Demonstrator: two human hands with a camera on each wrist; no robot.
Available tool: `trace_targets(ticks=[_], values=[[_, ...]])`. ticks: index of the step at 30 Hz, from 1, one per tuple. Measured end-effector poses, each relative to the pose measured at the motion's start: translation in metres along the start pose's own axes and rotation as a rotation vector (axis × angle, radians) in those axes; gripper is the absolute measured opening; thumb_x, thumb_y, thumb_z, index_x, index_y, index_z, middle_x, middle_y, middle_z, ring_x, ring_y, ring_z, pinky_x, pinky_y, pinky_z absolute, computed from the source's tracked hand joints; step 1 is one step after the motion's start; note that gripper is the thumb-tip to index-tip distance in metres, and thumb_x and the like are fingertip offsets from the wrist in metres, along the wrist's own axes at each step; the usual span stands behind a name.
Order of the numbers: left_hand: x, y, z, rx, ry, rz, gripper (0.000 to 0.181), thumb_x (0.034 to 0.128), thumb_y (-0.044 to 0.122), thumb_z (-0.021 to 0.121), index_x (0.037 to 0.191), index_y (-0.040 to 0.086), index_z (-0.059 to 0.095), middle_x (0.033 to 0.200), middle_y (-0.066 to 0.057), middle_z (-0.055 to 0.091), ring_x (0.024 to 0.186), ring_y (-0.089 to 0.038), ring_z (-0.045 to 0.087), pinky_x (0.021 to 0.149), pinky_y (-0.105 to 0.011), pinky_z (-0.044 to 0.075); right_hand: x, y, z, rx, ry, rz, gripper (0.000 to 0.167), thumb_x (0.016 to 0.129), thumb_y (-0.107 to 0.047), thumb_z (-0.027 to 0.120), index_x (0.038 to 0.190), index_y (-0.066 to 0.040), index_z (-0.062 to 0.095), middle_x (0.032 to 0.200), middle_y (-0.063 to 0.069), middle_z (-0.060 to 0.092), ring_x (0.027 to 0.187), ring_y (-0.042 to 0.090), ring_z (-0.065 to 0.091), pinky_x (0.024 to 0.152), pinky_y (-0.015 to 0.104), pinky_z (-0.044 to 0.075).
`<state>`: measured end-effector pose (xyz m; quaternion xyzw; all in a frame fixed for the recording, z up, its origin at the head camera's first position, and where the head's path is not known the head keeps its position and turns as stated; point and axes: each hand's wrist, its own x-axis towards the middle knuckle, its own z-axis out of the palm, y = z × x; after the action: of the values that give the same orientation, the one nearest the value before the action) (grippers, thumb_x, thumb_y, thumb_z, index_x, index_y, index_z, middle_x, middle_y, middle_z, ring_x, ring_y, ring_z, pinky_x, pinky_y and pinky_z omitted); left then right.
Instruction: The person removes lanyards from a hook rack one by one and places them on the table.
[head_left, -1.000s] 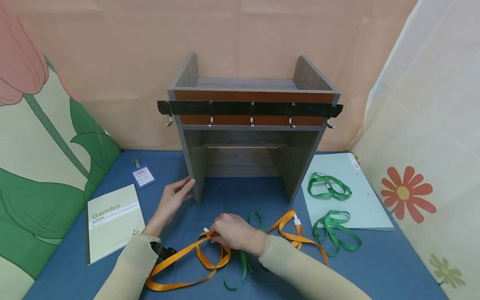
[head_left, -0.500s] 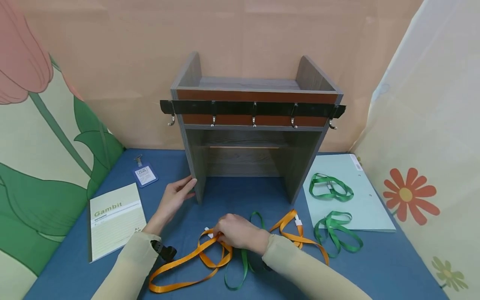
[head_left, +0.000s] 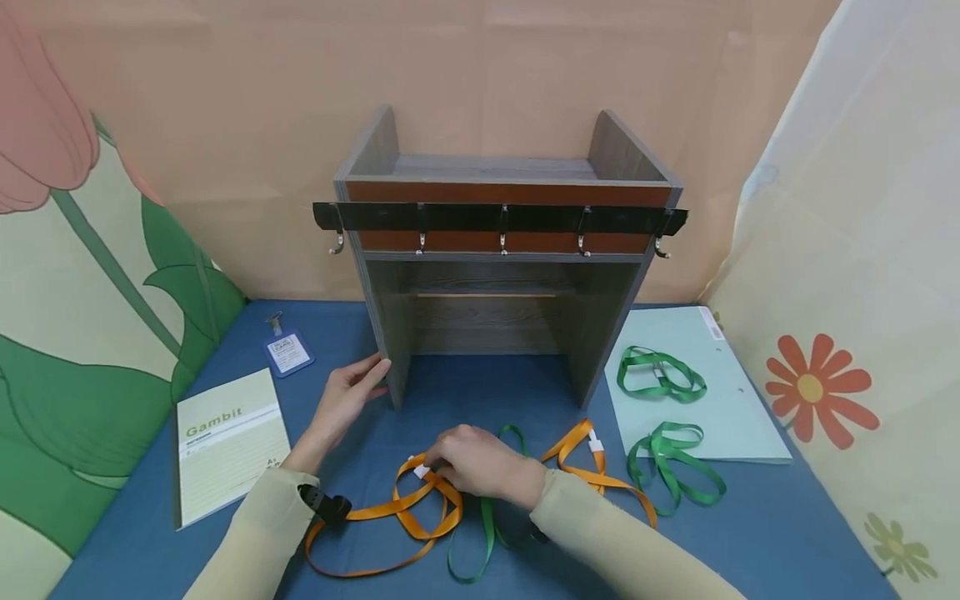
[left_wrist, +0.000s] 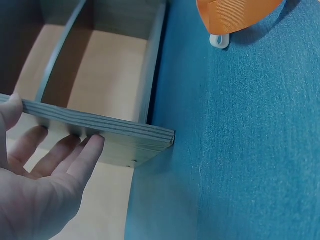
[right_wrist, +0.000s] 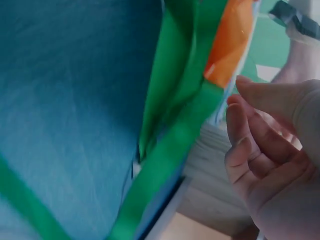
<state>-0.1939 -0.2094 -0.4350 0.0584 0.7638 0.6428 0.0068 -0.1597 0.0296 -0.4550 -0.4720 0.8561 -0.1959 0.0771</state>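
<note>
At the lower left side panel of a grey wooden desk shelf [head_left: 487, 193], my left hand [head_left: 348, 396] grips the panel's front edge. In the left wrist view its thumb lies on the edge and its fingers on the outer face of the panel [left_wrist: 140, 147]. Over a looped orange lanyard [head_left: 408, 521] with a white clip [head_left: 422, 471] hovers my right hand [head_left: 480, 467]. The right wrist view shows its fingers [right_wrist: 237, 120] loosely bent beside the orange strap [right_wrist: 230, 45], with nothing visible between them. A green lanyard [head_left: 489, 533] lies partly hidden under that hand.
A black rail [head_left: 465, 217] with several hooks spans the shelf front. Another orange lanyard [head_left: 592, 475] lies right of centre. Green lanyards [head_left: 660, 375] lie on and by a pale folder [head_left: 720, 417]. A notebook [head_left: 232, 450] and a blue badge holder [head_left: 288, 353] lie left.
The orange lanyard's left loop has slackened and dropped flat, and its clip shows more. My right hand has shifted slightly right, away from the strap. My left hand stays on the shelf panel.
</note>
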Motion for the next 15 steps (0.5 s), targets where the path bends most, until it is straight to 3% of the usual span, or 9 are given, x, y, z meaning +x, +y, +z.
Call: trace_targets(ticks=[6,15], values=[[0.006,-0.017,-0.004,0.037,0.036,0.004,0.057,0.0963,0.037,0.057,0.139,0.001,0.046,0.141,-0.016,0.044,0.123,-0.029,0.048,0.087,-0.038,0.047,-0.025,0.003,-0.021,0.010,0.095,0.018,0.021,0.089,-0.012,0.070,0.110,-0.014,0.072,0.105,-0.006,0.065,0.089,0.005,0.060,0.070,0.013,0.044],[-0.002,-0.014,-0.004,0.106,0.080,0.055,0.057,0.0942,0.039,0.059,0.135,0.000,0.052,0.134,-0.015,0.052,0.113,-0.029,0.056,0.085,-0.038,0.048,-0.081,0.030,-0.049,0.016,0.343,0.067,0.016,0.089,-0.018,0.069,0.105,-0.013,0.072,0.100,-0.003,0.067,0.090,0.011,0.063,0.074,0.029,0.051]])
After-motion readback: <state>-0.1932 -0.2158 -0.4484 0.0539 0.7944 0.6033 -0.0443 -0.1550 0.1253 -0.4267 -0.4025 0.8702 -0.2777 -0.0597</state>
